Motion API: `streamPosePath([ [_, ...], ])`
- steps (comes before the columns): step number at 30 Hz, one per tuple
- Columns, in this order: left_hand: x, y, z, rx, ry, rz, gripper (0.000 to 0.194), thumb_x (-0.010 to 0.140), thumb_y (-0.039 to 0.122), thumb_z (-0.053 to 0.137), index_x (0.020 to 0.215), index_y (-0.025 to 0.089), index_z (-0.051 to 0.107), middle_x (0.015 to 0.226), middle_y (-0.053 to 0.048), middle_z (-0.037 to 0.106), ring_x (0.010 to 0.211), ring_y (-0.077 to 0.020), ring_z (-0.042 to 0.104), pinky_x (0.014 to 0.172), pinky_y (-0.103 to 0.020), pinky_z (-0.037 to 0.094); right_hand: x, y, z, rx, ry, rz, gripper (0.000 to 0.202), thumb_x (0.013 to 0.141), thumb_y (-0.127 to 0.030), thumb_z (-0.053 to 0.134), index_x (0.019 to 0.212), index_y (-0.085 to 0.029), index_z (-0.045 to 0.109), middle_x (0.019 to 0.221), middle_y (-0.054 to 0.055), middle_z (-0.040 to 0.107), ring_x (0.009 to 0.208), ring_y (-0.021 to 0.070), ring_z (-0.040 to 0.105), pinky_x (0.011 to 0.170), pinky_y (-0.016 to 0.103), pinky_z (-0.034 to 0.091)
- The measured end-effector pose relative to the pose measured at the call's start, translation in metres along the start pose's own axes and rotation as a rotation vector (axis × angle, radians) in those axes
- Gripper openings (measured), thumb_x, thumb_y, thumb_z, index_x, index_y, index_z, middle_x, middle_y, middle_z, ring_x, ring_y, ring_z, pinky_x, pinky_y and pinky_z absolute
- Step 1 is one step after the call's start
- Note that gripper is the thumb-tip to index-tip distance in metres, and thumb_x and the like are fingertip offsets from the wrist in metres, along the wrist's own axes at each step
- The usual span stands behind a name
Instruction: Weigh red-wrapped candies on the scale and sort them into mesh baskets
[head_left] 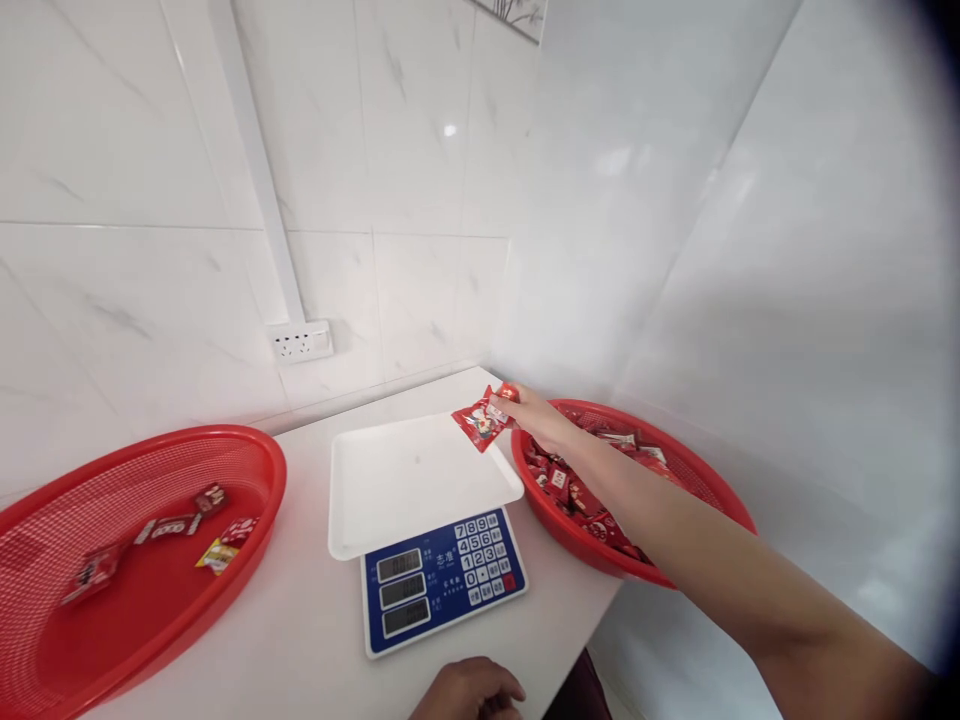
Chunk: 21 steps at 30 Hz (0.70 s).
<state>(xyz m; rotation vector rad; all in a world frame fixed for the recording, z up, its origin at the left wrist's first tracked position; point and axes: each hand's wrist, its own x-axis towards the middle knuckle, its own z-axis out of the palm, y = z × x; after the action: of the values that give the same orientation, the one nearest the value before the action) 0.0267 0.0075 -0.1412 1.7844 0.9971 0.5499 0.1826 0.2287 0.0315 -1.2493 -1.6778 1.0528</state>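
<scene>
Now gripping red packets [482, 419] in the right hand [531, 412], just above the right edge of the white tray [405, 480], beside the packet-filled right basket [574, 541]. Well apart from the left hand [474, 690], loosely curled in front of the blue scale panel [442, 592], contents impossible to tell. Farther left, beyond the tray, with scattered packets inside: left basket [276, 475].

In front of me, the scale [446, 580] is on the table [300, 640]. Left of the scale is my left basket [150, 615], with packets [169, 528] in it; to its right, my right basket [551, 518], with sachets [559, 480] inside. Behind it, leftward, is the wall socket [300, 343].
</scene>
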Motion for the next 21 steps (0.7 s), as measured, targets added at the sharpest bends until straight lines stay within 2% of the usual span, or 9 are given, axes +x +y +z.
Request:
streamPosePath([
  [3, -0.003, 0.007, -0.003, 0.009, 0.009, 0.021, 0.027, 0.077, 0.028, 0.054, 0.098, 0.018, 0.069, 0.091, -0.009, 0.069, 0.075, -0.0178, 0.065, 0.067, -0.022, 0.050, 0.001, -0.013, 0.021, 0.056, -0.079, 0.004, 0.018, 0.083, -0.039, 0.047, 0.086, -0.021, 0.047, 0.097, 0.004, 0.059, 0.091, 0.0148, 0.059, 0.074, 0.029, 0.053],
  [7, -0.006, 0.013, -0.006, 0.006, 0.009, 0.027, 0.029, 0.077, 0.026, 0.054, 0.100, 0.015, 0.068, 0.092, -0.011, 0.069, 0.076, -0.0185, 0.065, 0.066, -0.022, 0.050, -0.004, -0.020, 0.035, 0.027, -0.165, -0.012, 0.018, 0.085, -0.039, 0.046, 0.087, -0.021, 0.048, 0.103, 0.005, 0.056, 0.096, 0.0146, 0.057, 0.076, 0.029, 0.052],
  [11, -0.007, 0.017, -0.007, 0.013, 0.007, 0.012, 0.029, 0.077, 0.024, 0.054, 0.100, 0.014, 0.068, 0.092, -0.011, 0.069, 0.075, -0.0184, 0.065, 0.067, -0.022, 0.050, -0.002, -0.012, 0.048, -0.099, -0.222, -0.038, 0.015, 0.086, -0.035, 0.044, 0.088, -0.021, 0.048, 0.103, 0.004, 0.056, 0.096, 0.0152, 0.054, 0.075, 0.030, 0.050],
  [15, -0.008, 0.018, -0.008, -0.002, 0.009, -0.002, 0.030, 0.077, 0.024, 0.054, 0.101, 0.015, 0.068, 0.093, -0.011, 0.068, 0.076, -0.0186, 0.065, 0.066, -0.022, 0.049, -0.002, -0.005, 0.072, -0.281, -0.315, -0.129, 0.015, 0.087, -0.033, 0.044, 0.091, -0.021, 0.052, 0.095, 0.003, 0.060, 0.090, 0.0179, 0.056, 0.080, 0.036, 0.046],
  [21, -0.007, 0.019, -0.009, -0.011, 0.009, -0.011, 0.029, 0.078, 0.024, 0.054, 0.100, 0.014, 0.068, 0.094, -0.012, 0.068, 0.076, -0.0188, 0.065, 0.064, -0.021, 0.048, -0.007, -0.006, 0.102, -0.492, -0.475, -0.269, 0.016, 0.085, -0.021, 0.048, 0.097, -0.020, 0.058, 0.108, 0.008, 0.061, 0.100, 0.0252, 0.056, 0.087, 0.038, 0.039],
])
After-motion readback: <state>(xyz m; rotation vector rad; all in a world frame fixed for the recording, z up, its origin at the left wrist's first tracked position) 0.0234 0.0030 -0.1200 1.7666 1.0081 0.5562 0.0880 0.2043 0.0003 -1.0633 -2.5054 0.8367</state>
